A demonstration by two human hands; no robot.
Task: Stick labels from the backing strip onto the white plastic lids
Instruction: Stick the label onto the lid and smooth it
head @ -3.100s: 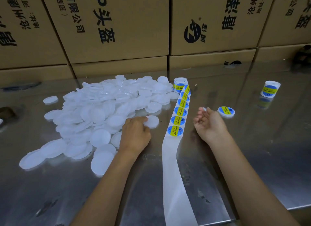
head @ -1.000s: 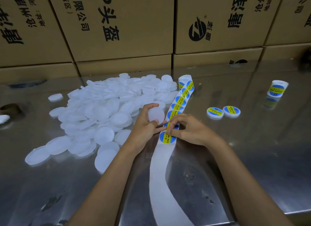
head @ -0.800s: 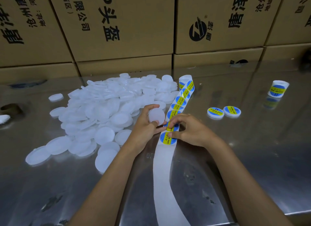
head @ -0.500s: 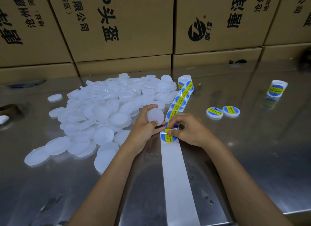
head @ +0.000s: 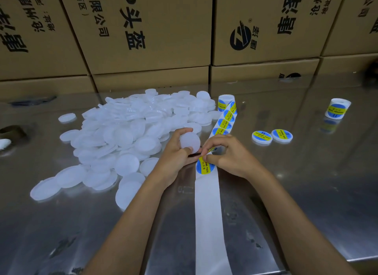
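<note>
A white backing strip (head: 208,209) runs from the table's near edge up to a label roll (head: 225,101), carrying several round blue-and-yellow labels. My left hand (head: 176,156) grips one blank white lid (head: 189,142), tilted up, just left of the strip. My right hand (head: 229,154) sits on the strip with fingers curled, pinching the edge of a label (head: 210,151) beside the lid; the label below it (head: 204,165) lies flat. A big heap of blank white lids (head: 126,135) spreads to the left. Two labelled lids (head: 261,136) lie to the right.
Stacked cardboard boxes (head: 143,29) wall off the back of the shiny metal table (head: 306,193). A second label roll (head: 337,109) stands at the far right. A dark round object (head: 10,131) lies at the left edge.
My left hand picked a lid from the heap and raised it. My right hand moved onto the strip and pinched a label. A second labelled lid now lies at the right; the strip's loose end straightened.
</note>
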